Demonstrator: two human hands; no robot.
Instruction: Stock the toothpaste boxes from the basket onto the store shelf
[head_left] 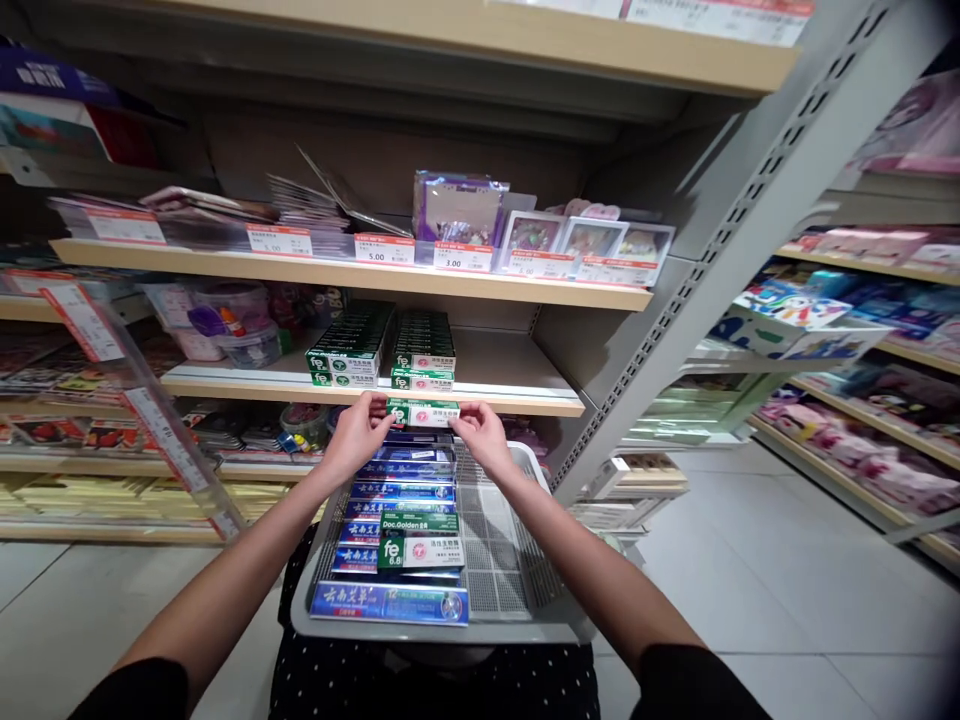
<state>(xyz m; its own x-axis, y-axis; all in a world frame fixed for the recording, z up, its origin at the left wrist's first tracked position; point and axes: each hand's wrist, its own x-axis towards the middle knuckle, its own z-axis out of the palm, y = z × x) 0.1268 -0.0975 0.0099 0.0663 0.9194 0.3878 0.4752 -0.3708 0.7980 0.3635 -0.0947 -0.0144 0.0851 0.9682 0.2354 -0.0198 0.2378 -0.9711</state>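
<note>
Between my two hands, a green and white toothpaste box (pixel 422 414) is gripped by its ends, just in front of the shelf edge. My left hand (pixel 363 432) pinches its left end and my right hand (pixel 482 432) its right end. Behind it on the shelf (pixel 517 372) stand two rows of matching green boxes, the left row (pixel 346 350) and the right row (pixel 424 345). Below my hands, a grey plastic basket (pixel 517 632) holds several blue toothpaste boxes (pixel 390 603). Another green and white toothpaste box (pixel 421 551) lies on top of them.
Clear plastic tubs (pixel 244 325) of small toys sit left of the green rows. The shelf above bears price tags (pixel 384 250), flat packets and framed items (pixel 532 240). A slotted grey upright (pixel 675 290) stands at right, with a tiled floor (pixel 697 580) beyond it.
</note>
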